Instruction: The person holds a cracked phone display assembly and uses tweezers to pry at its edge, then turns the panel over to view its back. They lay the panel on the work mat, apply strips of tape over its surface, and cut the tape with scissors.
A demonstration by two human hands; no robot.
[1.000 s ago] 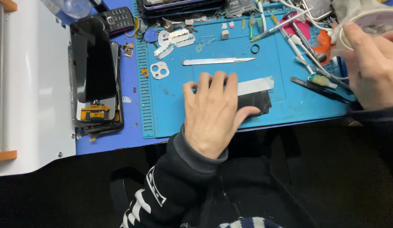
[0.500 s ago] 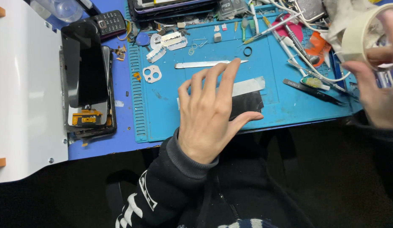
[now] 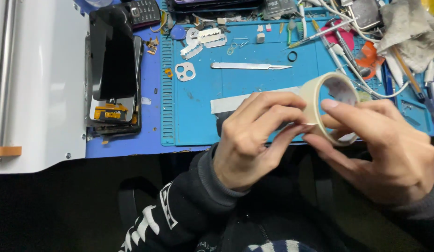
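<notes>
Beige tape roll [image 3: 329,108], blue work mat [image 3: 254,88], black sleeve [image 3: 179,219] with white print, orange-red tool [image 3: 369,56]

The left hand [image 3: 254,135] has lifted off the dark piece on the blue mat [image 3: 198,121]. The right hand [image 3: 380,149] has brought the tape roll [image 3: 331,109] in from the far right, and both hands' fingers now grip it.

Bright, even light falls from above on the blue mat [image 3: 254,116] and the white machine [image 3: 39,93] at the left, which looks nearly washed out. The lower half of the frame, below the worktop edge, is very dark with little detail. The black phone screen [image 3: 115,60] shows a soft sheen. Both hands are evenly lit and slightly soft with blur. Small tools along the top edge look sharp. Shadows under the hands are faint.
</notes>
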